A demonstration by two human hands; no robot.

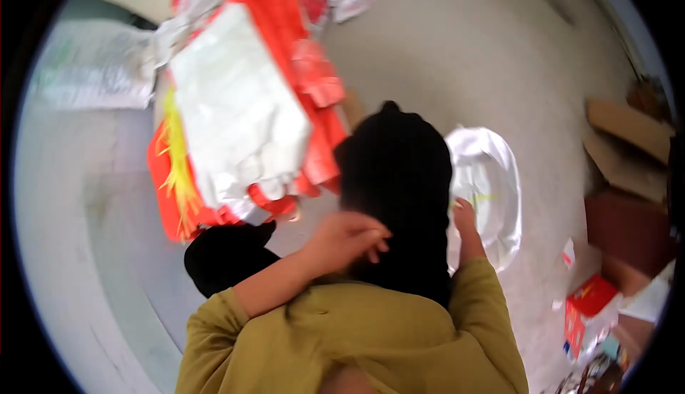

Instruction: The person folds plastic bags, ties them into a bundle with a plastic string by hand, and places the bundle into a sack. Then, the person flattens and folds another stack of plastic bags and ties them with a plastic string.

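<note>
A black garment [399, 187] stands bunched on the floor [499, 58], close in front of the person. The left hand [349, 240] lies on its near left side, fingers curled around the cloth. The right hand [465, 217] grips its right edge, fingers pressed together, touching a clear plastic bag [496, 180] just right of the garment. Red-and-white sacks [242, 108] lie left of the garment.
</note>
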